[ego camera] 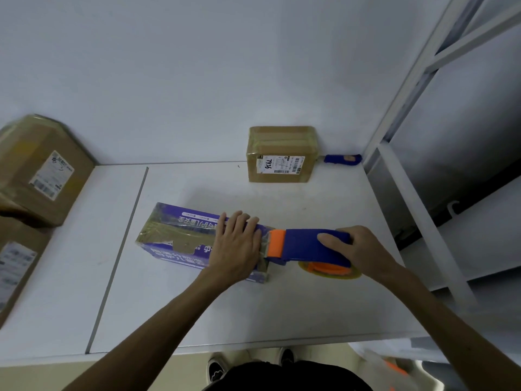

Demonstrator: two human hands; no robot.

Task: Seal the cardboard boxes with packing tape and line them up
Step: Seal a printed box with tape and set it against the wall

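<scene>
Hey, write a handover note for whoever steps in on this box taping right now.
Left hand lies flat on the purple box's right end. Right hand grips the tape dispenser at that same end.
Packing tape runs along its top; the labelled brown box by the wall looks taped.
Left: cut the tape, then line up the boxes, including two brown boxes at far left.

Flat mid-table, purple printed box (180, 238), clear tape wrinkled along its top. Touching its right end, blue-and-orange tape dispenser (304, 246). Against the back wall, taped brown box (279, 153), labelled. Far left, upper box (36, 170) tilted atop lower box (17, 272).
</scene>
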